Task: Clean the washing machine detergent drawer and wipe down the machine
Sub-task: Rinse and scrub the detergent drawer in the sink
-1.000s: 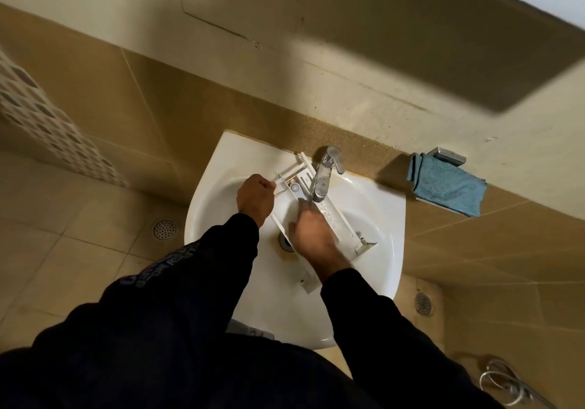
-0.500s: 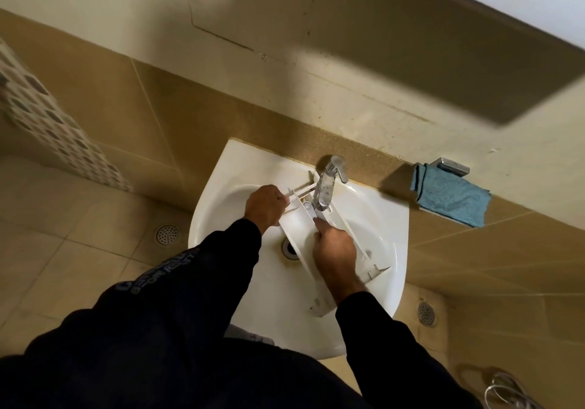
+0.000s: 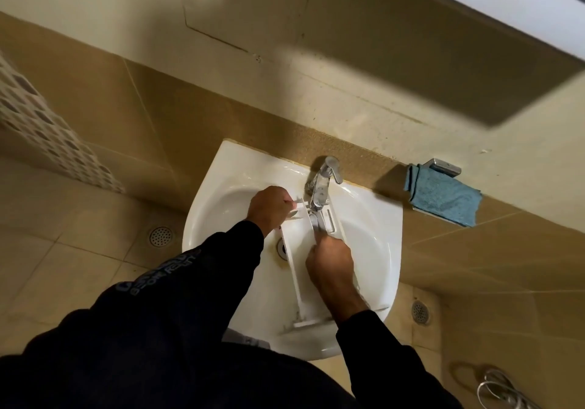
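Two hands hold the detergent drawer in the washbasin under the tap: left hand gripping its far end, right hand curled inside, contents unclear. Wet plastic could slip and knock the tap.

Wall-hung white basin at centre, its chrome tap at 12 o'clock. Behind it, tan wall tiles below cream plaster. A patterned mosaic strip lies at 9 o'clock. A blue cloth hangs at 2 o'clock. Beige floor tiles carry round drains at 9 o'clock and 4 o'clock. A coiled hose lies at 5 o'clock.
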`<state>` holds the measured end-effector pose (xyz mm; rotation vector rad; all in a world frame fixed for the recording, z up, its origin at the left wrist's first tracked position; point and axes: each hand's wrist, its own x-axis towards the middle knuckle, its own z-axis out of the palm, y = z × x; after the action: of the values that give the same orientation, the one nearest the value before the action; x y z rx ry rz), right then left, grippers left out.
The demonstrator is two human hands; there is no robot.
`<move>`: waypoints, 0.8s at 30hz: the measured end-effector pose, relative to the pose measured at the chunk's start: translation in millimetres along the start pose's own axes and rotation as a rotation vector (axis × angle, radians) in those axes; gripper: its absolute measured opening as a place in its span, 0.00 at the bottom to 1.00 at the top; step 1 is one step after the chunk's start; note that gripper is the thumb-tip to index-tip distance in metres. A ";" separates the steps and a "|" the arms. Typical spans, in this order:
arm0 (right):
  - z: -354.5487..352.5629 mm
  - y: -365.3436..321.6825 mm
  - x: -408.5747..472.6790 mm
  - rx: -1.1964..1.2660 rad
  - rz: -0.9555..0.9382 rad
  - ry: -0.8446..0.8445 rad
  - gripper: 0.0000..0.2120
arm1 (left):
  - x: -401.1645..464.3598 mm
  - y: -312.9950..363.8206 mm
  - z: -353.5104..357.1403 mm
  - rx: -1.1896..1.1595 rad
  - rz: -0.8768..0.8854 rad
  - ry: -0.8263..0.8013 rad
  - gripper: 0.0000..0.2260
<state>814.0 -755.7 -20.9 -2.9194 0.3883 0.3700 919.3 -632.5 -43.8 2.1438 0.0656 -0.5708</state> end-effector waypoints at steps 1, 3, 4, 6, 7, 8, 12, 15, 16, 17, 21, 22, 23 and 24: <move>-0.3 -1.3 0.3 0.016 0.017 -0.003 0.21 | 2.0 1.4 1.7 0.015 0.013 0.014 0.07; 0.0 -6.3 3.9 0.059 0.039 -0.012 0.20 | 6.6 4.5 3.8 0.058 0.042 0.033 0.07; 0.8 -8.5 6.9 0.097 0.047 -0.004 0.19 | 8.4 6.5 4.2 0.082 0.064 0.030 0.08; 2.8 -12.5 11.8 0.188 0.063 0.016 0.18 | 11.5 9.4 5.1 0.127 0.117 -0.014 0.12; 3.2 -14.4 13.9 0.226 0.069 0.020 0.19 | 11.9 10.8 6.2 0.154 0.139 -0.044 0.15; 3.9 -16.0 15.6 0.260 0.074 0.021 0.19 | 11.0 12.5 7.5 0.186 0.144 -0.073 0.19; 2.5 -18.9 17.7 0.335 0.080 -0.024 0.31 | 11.2 14.9 8.5 0.241 0.109 -0.121 0.26; -0.4 -16.6 22.7 0.285 0.059 -0.085 0.29 | 13.0 12.9 6.7 0.247 0.098 -0.139 0.27; -2.4 -15.7 24.6 0.259 0.051 -0.098 0.27 | 13.2 12.7 6.5 0.254 0.097 -0.135 0.27; -4.6 -14.4 26.1 0.226 0.050 -0.115 0.25 | 13.2 12.3 6.6 0.262 0.095 -0.131 0.27; -13.2 -9.4 32.4 0.143 0.076 -0.151 0.17 | 13.3 10.1 5.8 0.271 0.107 -0.136 0.27; -14.6 -9.2 33.8 0.157 0.084 -0.131 0.17 | 14.4 9.3 6.4 0.271 0.112 -0.139 0.27; -14.7 -9.5 34.5 0.180 0.089 -0.111 0.17 | 15.2 8.9 6.6 0.273 0.115 -0.137 0.26; -14.6 -11.0 33.9 0.193 0.087 -0.098 0.18 | 16.0 9.6 6.5 0.281 0.116 -0.131 0.26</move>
<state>852.0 -756.1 -14.5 -2.6915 0.5080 0.4592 933.6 -645.9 -46.5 2.3558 -0.2225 -0.6835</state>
